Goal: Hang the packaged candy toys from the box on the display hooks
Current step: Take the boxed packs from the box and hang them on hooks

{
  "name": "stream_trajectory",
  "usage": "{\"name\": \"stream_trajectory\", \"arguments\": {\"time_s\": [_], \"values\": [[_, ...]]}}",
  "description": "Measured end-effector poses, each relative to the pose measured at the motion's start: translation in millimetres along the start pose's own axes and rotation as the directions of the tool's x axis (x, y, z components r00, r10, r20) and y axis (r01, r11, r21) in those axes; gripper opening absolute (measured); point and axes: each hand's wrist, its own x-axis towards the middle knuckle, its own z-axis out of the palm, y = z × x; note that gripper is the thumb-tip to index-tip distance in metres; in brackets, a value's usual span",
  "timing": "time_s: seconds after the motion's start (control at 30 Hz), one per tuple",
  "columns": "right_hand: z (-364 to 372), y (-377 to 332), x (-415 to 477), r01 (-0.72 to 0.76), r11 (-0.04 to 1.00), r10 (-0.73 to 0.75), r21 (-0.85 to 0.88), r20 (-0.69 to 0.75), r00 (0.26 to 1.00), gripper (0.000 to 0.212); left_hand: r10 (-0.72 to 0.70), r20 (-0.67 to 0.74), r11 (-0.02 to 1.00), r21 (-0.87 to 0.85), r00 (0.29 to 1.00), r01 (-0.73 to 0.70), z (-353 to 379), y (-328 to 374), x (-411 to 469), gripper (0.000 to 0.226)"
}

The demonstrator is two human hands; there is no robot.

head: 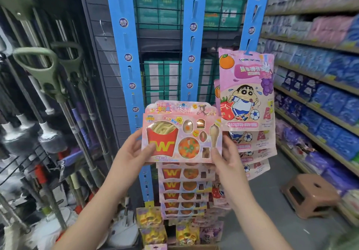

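The left hand (132, 150) pinches the left edge of a pink blister-card candy toy (180, 133) with a red fries carton, held before a blue hanging strip (191, 55); the right hand (227, 160) grips its right edge, beside pink cartoon pouches (246, 90).

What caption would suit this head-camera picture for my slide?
Left hand and right hand hold a candy toy pack before the blue hanging strip, above identical packs already hung.

Brown stool (308, 193) sits on grey floor (272, 230) beside shelves (310, 44).
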Motion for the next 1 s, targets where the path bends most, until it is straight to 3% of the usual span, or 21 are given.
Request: {"name": "stream_trajectory", "arguments": {"time_s": [0.33, 0.7, 0.83, 1.0], "values": [[4, -15, 31, 0.082, 0.991, -0.066, 0.101, -0.15, 0.986, 0.031, 0.044, 0.007, 0.998, 0.052, 0.999, -0.045, 22, 12, 50, 0.057], [2, -9, 42, 0.08, 0.997, -0.082, -0.018, -0.161, 0.983, 0.015, 0.042, -0.024, 0.999, 0.002, 0.999, -0.042, 19, -12, 58, 0.064], [0, -4, 43, 0.086, 0.995, -0.092, -0.047, -0.148, 0.985, 0.018, 0.025, -0.021, 1.0, 0.007, 0.999, -0.025, 20, -21, 56, 0.068], [-4, 2, 40, 0.082, 0.995, -0.09, -0.058, -0.144, 0.985, 0.037, -0.007, -0.035, 1.0, -0.006, 0.999, 0.007, 22, -32, 52, 0.067]]}}
